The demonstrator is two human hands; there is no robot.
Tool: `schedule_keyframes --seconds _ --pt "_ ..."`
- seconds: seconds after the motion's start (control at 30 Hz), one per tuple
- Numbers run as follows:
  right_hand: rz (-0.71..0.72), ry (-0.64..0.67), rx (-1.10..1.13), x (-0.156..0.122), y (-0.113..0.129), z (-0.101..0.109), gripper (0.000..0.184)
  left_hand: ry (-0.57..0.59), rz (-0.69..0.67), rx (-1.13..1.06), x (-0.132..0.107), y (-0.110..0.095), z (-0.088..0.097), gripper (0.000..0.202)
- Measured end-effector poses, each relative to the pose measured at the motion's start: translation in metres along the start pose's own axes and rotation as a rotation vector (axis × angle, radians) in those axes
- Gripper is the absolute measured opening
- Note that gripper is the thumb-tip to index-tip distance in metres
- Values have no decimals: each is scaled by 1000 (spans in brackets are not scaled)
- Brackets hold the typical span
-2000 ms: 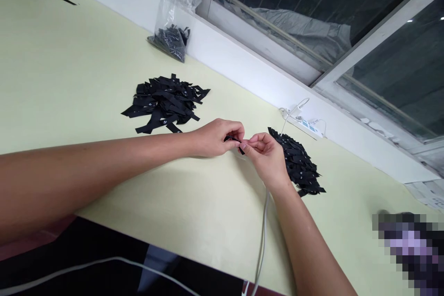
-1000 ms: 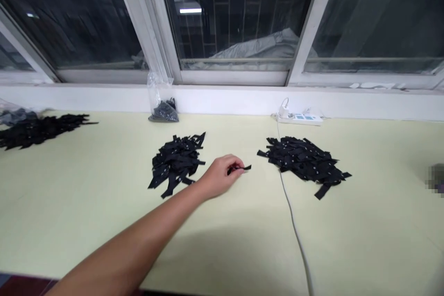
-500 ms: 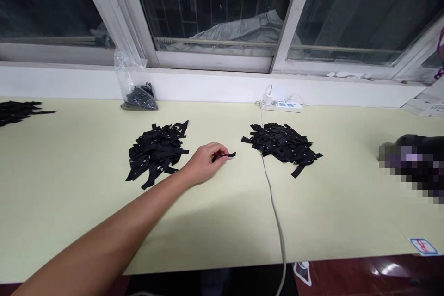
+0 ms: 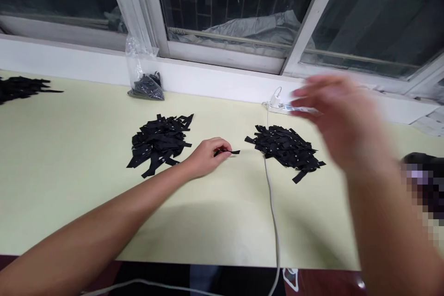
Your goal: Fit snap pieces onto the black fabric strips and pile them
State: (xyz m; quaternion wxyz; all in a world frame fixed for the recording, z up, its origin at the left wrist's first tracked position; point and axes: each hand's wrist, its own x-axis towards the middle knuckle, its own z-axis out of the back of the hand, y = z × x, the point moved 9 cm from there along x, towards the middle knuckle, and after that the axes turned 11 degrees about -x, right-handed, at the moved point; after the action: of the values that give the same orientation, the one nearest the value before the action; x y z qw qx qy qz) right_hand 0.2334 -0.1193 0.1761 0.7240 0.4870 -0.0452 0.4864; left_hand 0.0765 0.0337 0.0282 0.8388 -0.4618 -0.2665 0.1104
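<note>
My left hand (image 4: pixel 212 156) rests on the table between two heaps, its thumb and fingers closed on a short black fabric strip (image 4: pixel 236 152) whose end sticks out to the right. Left of it lies one heap of black fabric strips (image 4: pixel 159 141), some with small pale dots. A second heap of similar strips (image 4: pixel 286 148) lies to the right. My right hand (image 4: pixel 333 115) is raised above and to the right of that second heap, blurred by motion. Its fingers look stretched and apart, and no object shows in them.
A clear plastic bag (image 4: pixel 145 85) with black pieces stands by the wall. More black strips (image 4: pixel 24 89) lie far left. A white power strip (image 4: pixel 277 108) sits at the back, and a cable (image 4: pixel 272 203) runs across the table (image 4: pixel 215 212). At right is a dark, pixelated shape (image 4: pixel 425 180).
My right hand and forearm have come into view from the right. My left hand keeps its grip on the strip in about the same place. The view has tilted and shifted slightly.
</note>
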Motion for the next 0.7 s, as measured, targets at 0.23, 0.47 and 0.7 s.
schedule_keyframes --seconds 0.23,0.47,0.7 --pt "126 448 25 -58 -30 -158 30 -111 47 -136 4 8 8 14" --pt "-72 404 131 -55 -63 -154 15 -187 106 -83 3 11 14 17" --pt "-73 376 63 -58 -69 -159 13 -175 131 -39 4 14 13 17"
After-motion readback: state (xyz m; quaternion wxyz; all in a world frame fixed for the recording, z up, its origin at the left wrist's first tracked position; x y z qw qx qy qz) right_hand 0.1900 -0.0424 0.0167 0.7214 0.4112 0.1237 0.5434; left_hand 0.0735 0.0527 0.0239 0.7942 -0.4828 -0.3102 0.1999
